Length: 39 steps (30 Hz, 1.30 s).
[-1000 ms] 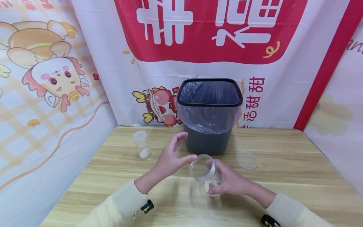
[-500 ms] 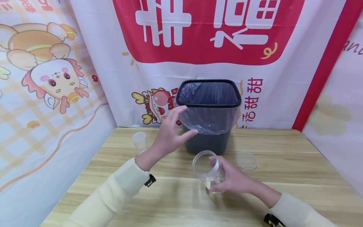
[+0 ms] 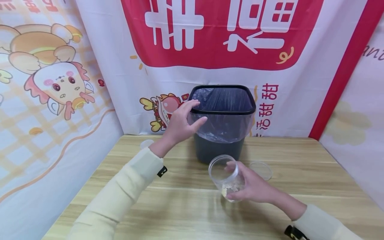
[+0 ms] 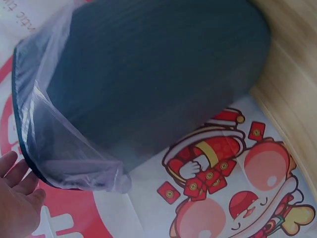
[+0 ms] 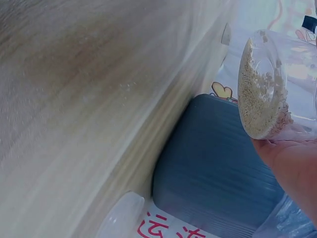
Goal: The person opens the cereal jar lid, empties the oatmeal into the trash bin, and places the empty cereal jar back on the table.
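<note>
My right hand [image 3: 258, 185] grips a clear plastic jar [image 3: 223, 173] without a lid, tilted with its mouth toward the bin. Pale, crumbly flakes [image 5: 260, 101] lie at the jar's bottom, as the right wrist view shows. My left hand [image 3: 183, 122] is raised at the front left of the dark bin [image 3: 220, 150], thumb and fingers spread apart. In the left wrist view, the left fingertips are right at the bin's black rim [image 4: 30, 166]. A clear plastic bag [image 3: 222, 125] lines the bin and folds over its outside.
A round clear lid [image 3: 261, 170] lies on the wooden table [image 3: 186, 213] right of the bin. A smaller clear container [image 3: 146, 143] at the left is mostly hidden behind my left forearm. Printed cloths [image 3: 168, 76] hang behind the table and at both sides.
My left hand has risen from near the jar's mouth to the bin's rim. The right hand has shifted the jar slightly right, still tilted. The left forearm now covers most of the small container.
</note>
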Each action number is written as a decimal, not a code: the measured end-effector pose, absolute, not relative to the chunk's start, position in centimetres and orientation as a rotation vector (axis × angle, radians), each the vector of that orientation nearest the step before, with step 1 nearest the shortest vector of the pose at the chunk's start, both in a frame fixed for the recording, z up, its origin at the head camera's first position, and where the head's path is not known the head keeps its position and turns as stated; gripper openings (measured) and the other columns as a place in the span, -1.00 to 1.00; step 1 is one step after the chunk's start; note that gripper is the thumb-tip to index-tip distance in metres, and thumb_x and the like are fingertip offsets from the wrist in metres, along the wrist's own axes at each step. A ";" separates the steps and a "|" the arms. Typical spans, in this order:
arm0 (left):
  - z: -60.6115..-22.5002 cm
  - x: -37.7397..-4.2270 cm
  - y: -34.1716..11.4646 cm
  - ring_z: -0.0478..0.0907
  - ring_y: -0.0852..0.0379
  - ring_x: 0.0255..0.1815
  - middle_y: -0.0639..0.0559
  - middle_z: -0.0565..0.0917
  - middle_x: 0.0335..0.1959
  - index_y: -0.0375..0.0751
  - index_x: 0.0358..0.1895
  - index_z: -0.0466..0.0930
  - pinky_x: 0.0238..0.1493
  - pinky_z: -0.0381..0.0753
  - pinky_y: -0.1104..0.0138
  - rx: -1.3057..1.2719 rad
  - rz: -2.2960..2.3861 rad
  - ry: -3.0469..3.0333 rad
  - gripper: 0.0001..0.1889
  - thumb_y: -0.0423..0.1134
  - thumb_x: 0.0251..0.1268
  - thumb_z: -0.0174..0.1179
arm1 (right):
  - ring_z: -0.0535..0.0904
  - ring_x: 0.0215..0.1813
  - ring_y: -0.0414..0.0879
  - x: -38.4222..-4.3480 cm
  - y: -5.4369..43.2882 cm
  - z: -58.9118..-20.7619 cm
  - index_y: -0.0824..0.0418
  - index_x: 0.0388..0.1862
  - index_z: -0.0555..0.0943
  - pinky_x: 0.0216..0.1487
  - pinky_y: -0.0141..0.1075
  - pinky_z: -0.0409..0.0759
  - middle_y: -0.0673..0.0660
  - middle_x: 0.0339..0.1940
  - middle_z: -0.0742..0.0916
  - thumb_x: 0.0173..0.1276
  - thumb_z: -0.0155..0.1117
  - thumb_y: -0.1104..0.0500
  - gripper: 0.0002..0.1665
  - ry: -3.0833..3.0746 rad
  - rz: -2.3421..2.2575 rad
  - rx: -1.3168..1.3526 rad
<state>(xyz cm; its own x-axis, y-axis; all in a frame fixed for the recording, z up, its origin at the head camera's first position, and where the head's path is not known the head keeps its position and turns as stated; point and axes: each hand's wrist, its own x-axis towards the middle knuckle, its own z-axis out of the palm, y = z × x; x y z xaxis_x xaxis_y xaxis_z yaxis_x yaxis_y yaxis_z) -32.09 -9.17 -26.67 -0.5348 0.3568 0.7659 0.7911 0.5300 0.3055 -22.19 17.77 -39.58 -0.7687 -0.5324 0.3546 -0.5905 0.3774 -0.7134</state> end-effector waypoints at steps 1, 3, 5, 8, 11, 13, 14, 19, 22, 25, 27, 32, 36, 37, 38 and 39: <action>-26.6 -32.3 -9.2 0.36 0.05 0.33 -0.15 0.51 0.26 -0.32 0.25 0.47 0.33 0.30 0.22 -0.918 -0.857 -2.143 -0.41 -0.02 0.25 0.27 | 0.52 0.17 0.08 -22.2 17.8 -39.5 0.19 0.28 0.34 0.17 -0.11 0.49 0.20 0.16 0.59 -0.13 0.67 -0.02 0.02 -2.548 1.359 1.043; -26.4 -32.7 -9.2 0.35 0.06 0.34 -0.13 0.50 0.27 -0.30 0.27 0.46 0.34 0.29 0.22 -0.904 -0.841 -2.185 -0.41 0.00 0.28 0.23 | 0.52 0.16 0.06 -22.1 18.0 -39.3 0.19 0.28 0.33 0.15 -0.13 0.50 0.17 0.15 0.59 -0.13 0.67 -0.02 0.03 -2.542 1.352 1.041; -26.2 -33.1 -9.2 0.33 0.06 0.36 -0.12 0.48 0.29 -0.28 0.29 0.45 0.35 0.27 0.22 -0.895 -0.829 -2.221 -0.42 0.02 0.31 0.18 | 0.51 0.17 0.05 -22.1 18.1 -39.1 0.19 0.29 0.33 0.16 -0.13 0.50 0.14 0.16 0.59 -0.13 0.67 -0.01 0.03 -2.541 1.349 1.037; -26.0 -33.5 -9.2 0.31 0.06 0.37 -0.10 0.47 0.31 -0.26 0.30 0.44 0.37 0.24 0.24 -0.896 -0.802 -2.257 -0.43 0.02 0.36 0.12 | 0.50 0.19 0.03 -22.0 18.3 -38.7 0.18 0.29 0.33 0.16 -0.15 0.49 0.13 0.17 0.59 -0.14 0.67 0.00 0.03 -2.542 1.342 1.030; -25.8 -33.9 -9.1 0.31 0.05 0.38 -0.11 0.47 0.31 -0.27 0.31 0.43 0.37 0.23 0.25 -0.906 -0.765 -2.280 -0.44 0.02 0.39 0.07 | 0.51 0.18 0.04 -22.1 18.6 -38.3 0.18 0.28 0.34 0.16 -0.16 0.49 0.16 0.16 0.60 -0.13 0.67 0.01 0.02 -2.536 1.339 1.035; -25.8 -34.2 -9.1 0.30 0.05 0.38 -0.11 0.46 0.32 -0.27 0.31 0.43 0.37 0.23 0.25 -0.905 -0.752 -2.299 -0.45 0.02 0.41 0.04 | 0.52 0.17 0.05 -22.2 18.8 -38.1 0.17 0.27 0.35 0.15 -0.16 0.50 0.17 0.15 0.60 -0.14 0.67 0.01 0.01 -2.533 1.336 1.036; -25.8 -34.3 -9.1 0.30 0.05 0.38 -0.11 0.46 0.32 -0.27 0.32 0.42 0.38 0.23 0.25 -0.902 -0.747 -2.311 -0.45 0.03 0.42 0.02 | 0.52 0.17 0.05 -22.2 18.9 -38.0 0.17 0.27 0.35 0.15 -0.15 0.50 0.18 0.15 0.60 -0.14 0.67 0.01 0.00 -2.532 1.333 1.034; -25.9 -35.0 -9.1 0.27 0.06 0.40 -0.07 0.44 0.34 -0.23 0.35 0.40 0.39 0.20 0.24 -0.874 -0.708 -2.372 -0.44 0.06 0.47 -0.08 | 0.54 0.15 0.04 -22.2 19.4 -37.4 0.18 0.27 0.38 0.13 -0.13 0.51 0.16 0.12 0.62 -0.14 0.67 -0.02 -0.01 -2.537 1.313 1.019; -25.9 -35.3 -9.0 0.26 0.05 0.41 -0.08 0.43 0.35 -0.23 0.35 0.39 0.40 0.19 0.23 -0.869 -0.673 -2.392 -0.44 0.07 0.49 -0.11 | 0.53 0.15 0.03 -22.1 19.7 -37.1 0.18 0.27 0.38 0.14 -0.15 0.51 0.14 0.12 0.62 -0.14 0.67 -0.01 -0.01 -2.537 1.308 1.010; -26.0 -35.6 -8.9 0.25 0.03 0.41 -0.09 0.42 0.35 -0.25 0.35 0.39 0.41 0.17 0.23 -0.869 -0.636 -2.404 -0.43 0.07 0.50 -0.13 | 0.51 0.17 0.04 -22.0 20.0 -36.6 0.21 0.27 0.37 0.15 -0.15 0.49 0.15 0.14 0.61 -0.14 0.67 0.04 -0.01 -2.530 1.335 1.007; -26.0 -35.7 -8.9 0.25 0.02 0.42 -0.11 0.42 0.35 -0.27 0.35 0.39 0.41 0.15 0.23 -0.867 -0.615 -2.408 -0.43 0.06 0.50 -0.13 | 0.50 0.19 0.05 -22.0 20.1 -36.3 0.23 0.28 0.36 0.16 -0.17 0.49 0.16 0.15 0.59 -0.13 0.67 0.05 0.00 -2.528 1.348 1.007; -26.1 -35.9 -8.9 0.22 0.01 0.43 -0.13 0.40 0.37 -0.27 0.36 0.38 0.43 0.12 0.24 -0.864 -0.566 -2.414 -0.45 0.03 0.51 -0.13 | 0.50 0.17 0.05 -21.9 20.6 -35.3 0.27 0.30 0.35 0.15 -0.26 0.49 0.17 0.14 0.60 -0.14 0.68 0.10 0.02 -2.513 1.324 1.009; -26.2 -35.8 -8.8 0.20 0.01 0.45 -0.13 0.39 0.38 -0.25 0.37 0.37 0.43 0.11 0.23 -0.865 -0.544 -2.428 -0.45 0.04 0.52 -0.13 | 0.50 0.16 0.02 -21.9 21.1 -34.3 0.27 0.30 0.35 0.14 -0.29 0.49 0.12 0.14 0.60 -0.14 0.69 0.11 0.03 -2.514 1.282 0.993; -26.2 -35.8 -8.8 0.20 0.01 0.45 -0.13 0.39 0.38 -0.25 0.37 0.37 0.43 0.11 0.23 -0.866 -0.540 -2.432 -0.45 0.04 0.52 -0.14 | 0.50 0.16 0.01 -21.8 21.3 -34.0 0.26 0.30 0.35 0.13 -0.27 0.50 0.10 0.14 0.60 -0.14 0.69 0.11 0.03 -2.518 1.264 0.987; -26.2 -35.8 -8.8 0.19 0.02 0.45 -0.12 0.39 0.38 -0.24 0.38 0.36 0.43 0.10 0.23 -0.865 -0.533 -2.437 -0.44 0.05 0.52 -0.14 | 0.50 0.16 0.00 -21.8 21.4 -33.6 0.25 0.30 0.35 0.12 -0.24 0.51 0.10 0.14 0.60 -0.14 0.69 0.10 0.03 -2.522 1.246 0.978; -26.2 -35.8 -8.8 0.19 0.02 0.45 -0.13 0.39 0.38 -0.24 0.38 0.36 0.43 0.10 0.23 -0.866 -0.528 -2.440 -0.44 0.05 0.52 -0.14 | 0.50 0.18 0.00 -21.7 21.6 -33.2 0.24 0.32 0.33 0.11 -0.22 0.52 0.08 0.14 0.60 -0.14 0.69 0.10 0.05 -2.528 1.234 0.969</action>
